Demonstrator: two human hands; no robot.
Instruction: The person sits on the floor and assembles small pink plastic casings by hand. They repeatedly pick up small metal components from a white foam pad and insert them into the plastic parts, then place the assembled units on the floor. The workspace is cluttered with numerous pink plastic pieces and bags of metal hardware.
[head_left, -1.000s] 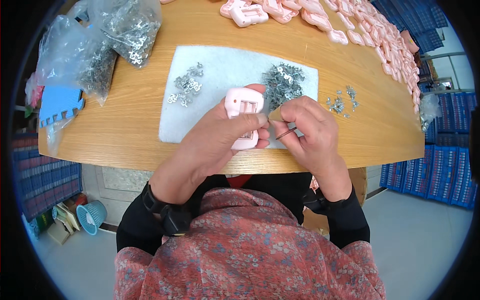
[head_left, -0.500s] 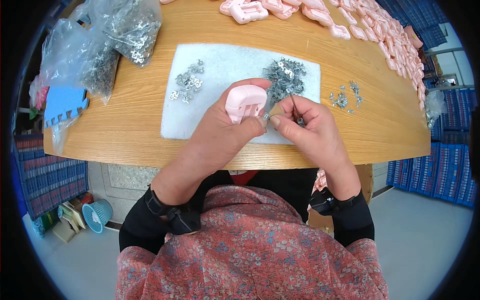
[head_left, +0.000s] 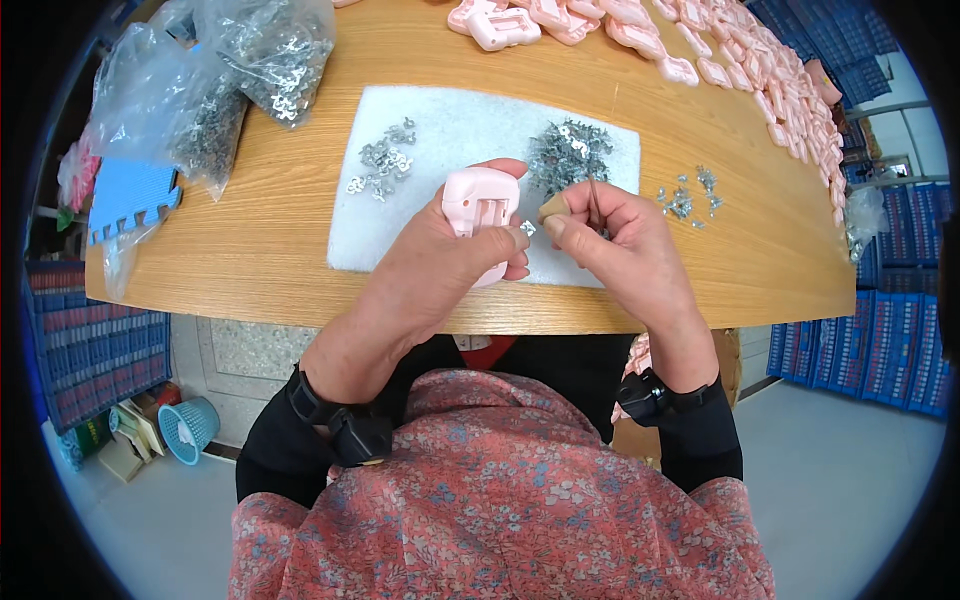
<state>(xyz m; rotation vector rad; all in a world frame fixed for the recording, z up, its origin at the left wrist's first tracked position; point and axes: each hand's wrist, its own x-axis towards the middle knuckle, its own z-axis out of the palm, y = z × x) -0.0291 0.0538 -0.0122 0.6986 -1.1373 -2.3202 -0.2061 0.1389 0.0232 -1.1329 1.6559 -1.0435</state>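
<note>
My left hand (head_left: 450,235) is closed round a pale pink plastic housing (head_left: 480,196) with a battery-like recess showing. A small shiny metal contact piece (head_left: 528,229) sits at my left thumb tip. Just to the right is my right hand (head_left: 620,235), thumb and index finger close together, a beige cover (head_left: 553,207) on a fingertip. A slender dark metal tool (head_left: 594,200), perhaps tweezers, is tucked in its curled fingers. Both hands hover over a white foam mat (head_left: 460,110). On it lie a dense pile of metal pieces (head_left: 568,150) and a looser group (head_left: 383,160).
Many pink housings (head_left: 720,60) cover the table's far right. A few small metal parts (head_left: 690,198) lie right of the mat. Clear bags of metal parts (head_left: 210,130) and a blue foam tile (head_left: 130,205) occupy the left. The wooden table's (head_left: 270,290) near edge curves before me.
My hands have come apart slightly. The housing has shifted a little left and tilted, with the metal piece now visible by my left thumb, clear of the right fingertips.
</note>
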